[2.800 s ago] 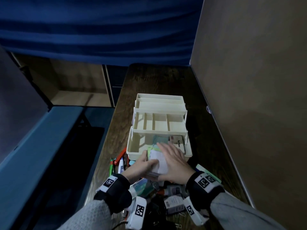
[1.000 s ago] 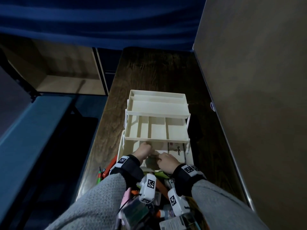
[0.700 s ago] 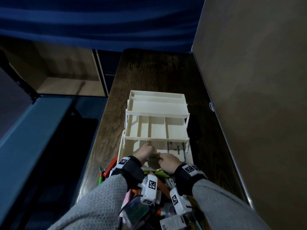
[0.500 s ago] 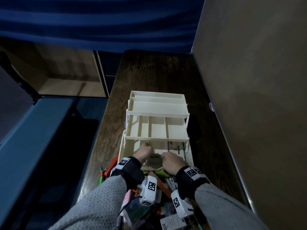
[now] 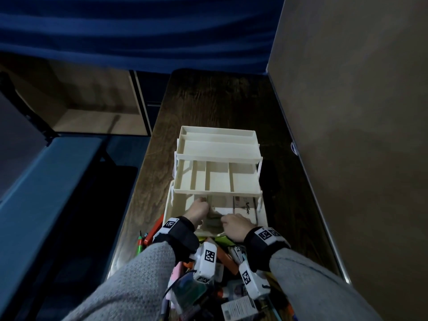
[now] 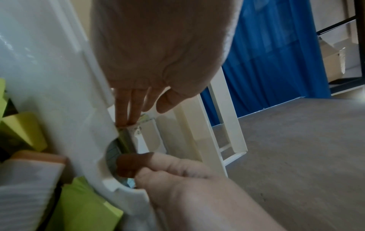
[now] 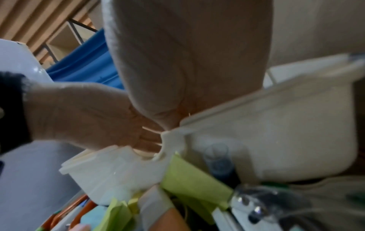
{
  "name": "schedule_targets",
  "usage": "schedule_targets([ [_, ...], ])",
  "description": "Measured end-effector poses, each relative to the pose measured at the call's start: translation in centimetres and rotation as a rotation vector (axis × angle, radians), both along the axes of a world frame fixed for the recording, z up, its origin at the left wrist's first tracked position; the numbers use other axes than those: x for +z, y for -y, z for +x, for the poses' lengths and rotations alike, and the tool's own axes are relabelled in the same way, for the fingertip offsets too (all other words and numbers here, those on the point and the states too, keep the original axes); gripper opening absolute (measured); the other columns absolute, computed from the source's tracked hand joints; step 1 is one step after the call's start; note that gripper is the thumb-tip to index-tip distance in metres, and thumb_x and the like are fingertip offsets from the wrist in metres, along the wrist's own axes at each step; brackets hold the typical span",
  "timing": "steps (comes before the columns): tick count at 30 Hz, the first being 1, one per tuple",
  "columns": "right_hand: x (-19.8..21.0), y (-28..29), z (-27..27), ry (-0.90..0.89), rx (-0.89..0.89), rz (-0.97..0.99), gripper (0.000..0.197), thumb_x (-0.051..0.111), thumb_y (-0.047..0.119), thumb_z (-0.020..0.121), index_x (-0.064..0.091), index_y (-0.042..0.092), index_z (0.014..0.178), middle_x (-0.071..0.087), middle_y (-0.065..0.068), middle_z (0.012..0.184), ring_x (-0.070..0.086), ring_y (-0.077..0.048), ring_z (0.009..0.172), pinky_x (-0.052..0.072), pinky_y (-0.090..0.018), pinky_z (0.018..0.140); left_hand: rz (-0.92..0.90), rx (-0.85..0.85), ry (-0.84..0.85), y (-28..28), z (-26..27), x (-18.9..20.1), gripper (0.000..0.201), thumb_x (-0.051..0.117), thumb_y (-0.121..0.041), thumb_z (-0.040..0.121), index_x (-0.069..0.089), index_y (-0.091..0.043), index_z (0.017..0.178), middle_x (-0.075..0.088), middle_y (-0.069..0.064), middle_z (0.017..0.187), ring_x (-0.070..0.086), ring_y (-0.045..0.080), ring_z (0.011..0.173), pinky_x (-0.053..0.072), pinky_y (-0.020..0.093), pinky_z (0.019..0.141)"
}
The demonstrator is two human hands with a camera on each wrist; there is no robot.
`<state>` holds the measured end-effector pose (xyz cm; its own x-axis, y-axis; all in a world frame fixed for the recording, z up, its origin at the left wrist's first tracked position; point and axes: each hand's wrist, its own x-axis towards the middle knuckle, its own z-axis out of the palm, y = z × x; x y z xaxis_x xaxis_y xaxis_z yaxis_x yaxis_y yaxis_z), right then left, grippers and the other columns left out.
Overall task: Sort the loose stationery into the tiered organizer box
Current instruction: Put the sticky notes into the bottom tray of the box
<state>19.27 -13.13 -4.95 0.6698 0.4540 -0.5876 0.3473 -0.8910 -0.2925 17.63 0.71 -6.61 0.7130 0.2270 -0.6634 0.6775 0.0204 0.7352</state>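
Now left hand (image 5: 198, 210) presses paper stack (image 5: 215, 220) straight-fingered; right hand (image 5: 236, 227) seemingly pinches it.

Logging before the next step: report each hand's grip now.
Left hand: open, straight fingers pressing on the paper stack.
Right hand: curled, pinching the same paper stack.

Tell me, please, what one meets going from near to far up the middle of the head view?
Heap of loose coloured stationery → cream plastic organizer box's bottom tier → its divided middle tray → its undivided top tray → dark wooden tabletop → blue curtain.
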Motion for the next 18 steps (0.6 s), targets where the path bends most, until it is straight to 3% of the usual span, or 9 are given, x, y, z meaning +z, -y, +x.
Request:
schedule_targets([
  [4, -0.6, -0.6, 0.3, -0.030, 0.048, -0.057, 0.040, 0.028, 0.023, 0.097, 0.045, 0.010, 0.130, 0.036, -0.010, 0.142, 0.032, -0.032, 0.132, 0.030, -0.047, 0.106, -0.043, -0.002, -0.016, -0.2, 0.3, 0.3, 0.031, 0.036, -0.008, 0.090, 0.050, -0.013, 0.117, 0.054, 0.009, 0.092, 0.053, 0.026, 0.090, 0.041, 0.027, 0.064],
  [8, -1.1, -0.5, 0.6, -0.036, 0.087, -0.085, 0.041, 0.026, 0.030, 0.098, 0.046, 0.011, 0.130, 0.032, -0.008, 0.141, 0.029, -0.031, 0.133, 0.028, -0.047, 0.108, -0.055, -0.010, -0.012, -0.4, 0.7, 0.4, 0.023, 0.039, -0.014, 0.093, 0.054, -0.016, 0.110, 0.057, 0.006, 0.086, 0.055, 0.024, 0.083, 0.045, 0.028, 0.067],
  [14, -1.1, -0.6, 0.5, -0.027, 0.105, -0.077, 0.041, 0.026, 0.032, 0.099, 0.050, 0.011, 0.124, 0.032, -0.006, 0.141, 0.028, -0.032, 0.131, 0.028, -0.048, 0.106, -0.028, -0.008, 0.044, -0.2, 1.4, -0.1, 0.020, 0.039, -0.021, 0.096, 0.053, -0.014, 0.109, 0.058, 0.014, 0.106, 0.052, 0.025, 0.093, 0.038, 0.026, 0.063],
  [18, -1.1, -0.8, 0.5, -0.035, 0.101, -0.091, 0.042, 0.026, 0.033, 0.098, 0.049, 0.011, 0.126, 0.028, -0.005, 0.145, 0.024, -0.032, 0.135, 0.026, -0.048, 0.108, -0.051, 0.004, 0.040, -0.3, 1.3, -0.3, 0.022, 0.039, -0.022, 0.097, 0.055, -0.012, 0.108, 0.055, 0.013, 0.101, 0.049, 0.024, 0.089, 0.037, 0.028, 0.063],
])
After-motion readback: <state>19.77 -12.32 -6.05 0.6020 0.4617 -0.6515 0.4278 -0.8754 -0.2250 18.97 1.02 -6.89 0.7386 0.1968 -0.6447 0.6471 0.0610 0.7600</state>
